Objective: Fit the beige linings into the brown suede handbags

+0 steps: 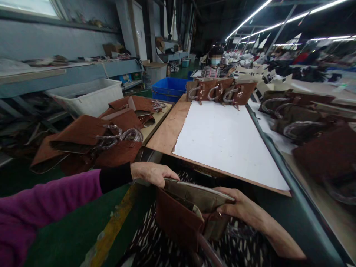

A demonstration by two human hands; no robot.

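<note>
A brown handbag (178, 217) rests tilted over my lap, its mouth towards me and its tan lining showing. My left hand (152, 173) grips the bag's far rim at the left corner, thumb and fingers closed on the edge. At the right end of the same rim, my right hand (239, 203) pinches the edge, the fingers partly hidden behind it. A handle hangs down at the bag's near side, blurred. Dark patterned cloth (147, 233) lies beneath the bag.
Ahead stands a table with a white sheet (222, 137); several brown handbags (221, 91) line its far end. More bags (97, 137) are heaped at left, others (306, 115) at right. A blue bin (169, 89) and a masked person (213, 66) are beyond.
</note>
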